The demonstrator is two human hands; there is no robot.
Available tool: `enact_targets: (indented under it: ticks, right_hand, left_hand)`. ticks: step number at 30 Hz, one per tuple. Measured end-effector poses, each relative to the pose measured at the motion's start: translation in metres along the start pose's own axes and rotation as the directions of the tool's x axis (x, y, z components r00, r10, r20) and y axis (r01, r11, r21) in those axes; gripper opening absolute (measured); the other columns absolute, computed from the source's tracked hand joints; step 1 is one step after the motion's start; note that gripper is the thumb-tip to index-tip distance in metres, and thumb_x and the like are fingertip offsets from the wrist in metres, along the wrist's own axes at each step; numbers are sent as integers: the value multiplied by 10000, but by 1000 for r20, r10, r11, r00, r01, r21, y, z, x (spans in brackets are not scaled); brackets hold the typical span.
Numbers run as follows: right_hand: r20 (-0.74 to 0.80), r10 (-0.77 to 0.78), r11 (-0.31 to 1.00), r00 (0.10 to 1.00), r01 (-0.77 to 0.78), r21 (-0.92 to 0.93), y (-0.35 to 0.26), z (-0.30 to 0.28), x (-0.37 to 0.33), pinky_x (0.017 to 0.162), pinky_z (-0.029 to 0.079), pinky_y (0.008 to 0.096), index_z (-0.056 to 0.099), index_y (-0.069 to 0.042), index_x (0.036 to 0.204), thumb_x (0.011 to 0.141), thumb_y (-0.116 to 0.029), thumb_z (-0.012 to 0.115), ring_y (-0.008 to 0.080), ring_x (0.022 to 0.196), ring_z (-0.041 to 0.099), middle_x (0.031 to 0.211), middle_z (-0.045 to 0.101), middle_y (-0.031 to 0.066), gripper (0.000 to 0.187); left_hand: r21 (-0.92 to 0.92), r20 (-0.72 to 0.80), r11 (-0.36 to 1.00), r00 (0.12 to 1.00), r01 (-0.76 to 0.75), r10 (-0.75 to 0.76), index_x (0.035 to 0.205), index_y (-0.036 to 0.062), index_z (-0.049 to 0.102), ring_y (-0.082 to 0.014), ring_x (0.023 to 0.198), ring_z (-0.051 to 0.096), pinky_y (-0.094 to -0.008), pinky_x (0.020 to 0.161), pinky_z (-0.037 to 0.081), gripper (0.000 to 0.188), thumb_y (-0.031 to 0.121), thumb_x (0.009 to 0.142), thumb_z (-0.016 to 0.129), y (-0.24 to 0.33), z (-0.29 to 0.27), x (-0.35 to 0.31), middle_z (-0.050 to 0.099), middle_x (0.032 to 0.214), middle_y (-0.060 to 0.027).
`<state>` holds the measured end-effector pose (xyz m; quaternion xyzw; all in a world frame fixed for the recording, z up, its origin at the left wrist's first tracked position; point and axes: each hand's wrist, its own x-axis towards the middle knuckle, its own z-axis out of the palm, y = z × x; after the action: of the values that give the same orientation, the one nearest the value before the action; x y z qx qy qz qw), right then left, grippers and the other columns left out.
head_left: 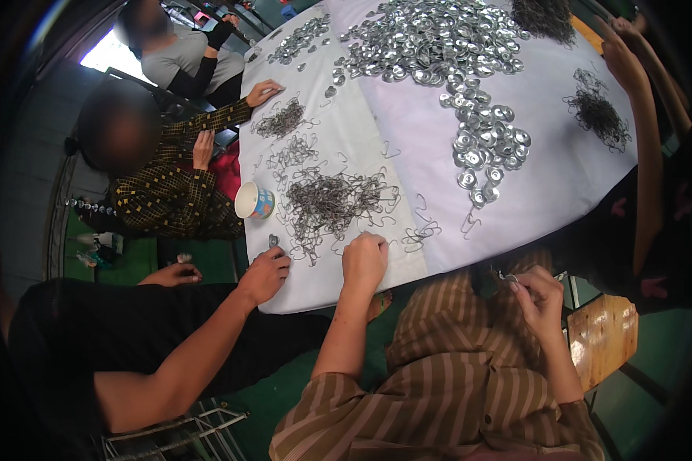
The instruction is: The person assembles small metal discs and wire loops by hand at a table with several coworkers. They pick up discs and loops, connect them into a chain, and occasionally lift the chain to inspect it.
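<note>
My left hand [366, 261] rests at the near edge of the white-covered table, fingers curled closed beside a tangled pile of wire hooks [323, 201]. Whatever it may hold is hidden behind the knuckles. Above my lap, clear of the table, my right hand [538, 300] pinches a small shiny metal piece [503, 274] between thumb and fingers. That piece is too small to make out exactly. A few loose wire hooks [421, 230] lie just right of my left hand. Farther in, round silver metal discs [490, 142] trail toward me from a large heap.
A paper cup [254, 200] stands at the table's left edge. More hook piles [598, 115] lie at the right and far side. Co-workers sit along the left; one's hand [265, 275] rests near mine. Another's arms [630, 69] reach in from the right. A wooden stool [603, 338] stands at lower right.
</note>
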<state>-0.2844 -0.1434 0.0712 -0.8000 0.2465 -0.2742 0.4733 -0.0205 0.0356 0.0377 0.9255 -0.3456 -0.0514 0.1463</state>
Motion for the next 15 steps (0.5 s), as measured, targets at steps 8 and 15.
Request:
enact_targets:
  ticks: [8, 15]
  right_hand:
    - [0, -20, 999, 1000, 20, 36, 1, -1, 0, 514, 365, 286, 665, 8, 795, 746, 4, 672, 188, 583, 503, 646, 534, 73, 49]
    - [-7, -1, 999, 1000, 1, 39, 5, -3, -3, 526, 380, 292, 670, 4, 798, 743, 5, 672, 199, 589, 510, 651, 545, 75, 56]
  left_hand:
    - [54, -362, 980, 911, -192, 199, 915, 36, 686, -271, 927, 569, -371, 777, 489, 130, 77, 818, 610, -23, 17, 45, 621, 1013, -85]
    - [39, -301, 975, 928, -219, 221, 853, 33, 689, -287, 871, 579, -393, 756, 490, 101, 98, 801, 631, -30, 1, 66, 633, 914, -101]
